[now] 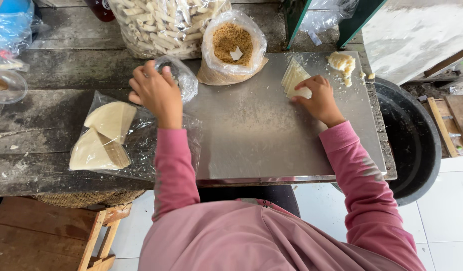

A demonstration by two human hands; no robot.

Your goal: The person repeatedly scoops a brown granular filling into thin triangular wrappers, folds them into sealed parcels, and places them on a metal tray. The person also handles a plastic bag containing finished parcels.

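Observation:
My left hand (155, 91) reaches over the left edge of a steel tray (251, 135) and grips a small clear plastic bag (184, 78). My right hand (319, 98) presses its fingers on a fanned stack of pale triangular wrappers (294, 79) at the tray's far right. A lump of pale crumbly dough (342, 62) lies just beyond that stack. An open bag of brown crumbs (234, 45) with a white scrap in it stands at the tray's far edge, between my hands.
A clear bag with two stacks of pale wrappers (103, 135) lies left of the tray. A big bag of pale rolled sticks (161, 22) stands behind. A black tub (417, 140) sits to the right, a wooden stool (98, 241) below left.

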